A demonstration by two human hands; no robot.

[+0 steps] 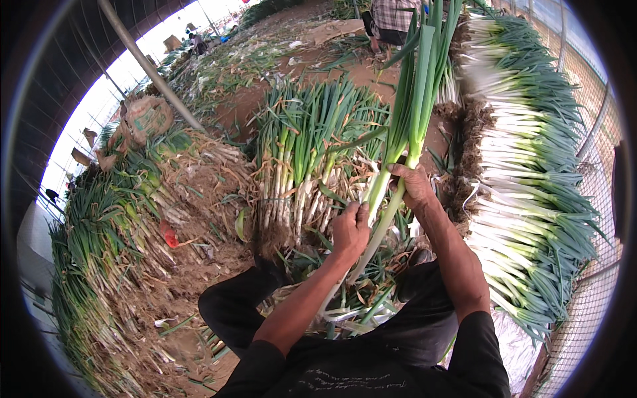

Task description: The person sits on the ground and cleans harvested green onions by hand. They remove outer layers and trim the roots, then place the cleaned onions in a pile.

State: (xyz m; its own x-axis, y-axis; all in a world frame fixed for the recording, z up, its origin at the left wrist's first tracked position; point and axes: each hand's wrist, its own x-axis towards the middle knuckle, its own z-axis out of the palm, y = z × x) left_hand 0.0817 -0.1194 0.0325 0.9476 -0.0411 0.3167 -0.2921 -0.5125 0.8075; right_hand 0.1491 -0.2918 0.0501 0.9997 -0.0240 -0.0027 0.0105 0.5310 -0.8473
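Two large green onions [414, 119] stand before me, their green leaves up and pale stalks slanting down towards my lap. My right hand [412, 184] grips them where the stalks turn green. Lower and to the left, my left hand [352, 226] is closed on the left stalk, thumb and fingers pinched together. Just beyond my hands, a bundle of untrimmed green onions [298, 164] stands with dry brown leaves and soil on its roots. Peeled leaf scraps [371, 293] lie between my legs. The lower ends of the held stalks are partly hidden by my left forearm.
A long row of cleaned green onions [517, 164] lies along the mesh wall [592, 199] at right. More soil-covered onions [124, 268] are heaped at left, by a woven sack [148, 118]. A slanting metal pole [149, 64] rises behind. Another person [393, 20] crouches ahead.
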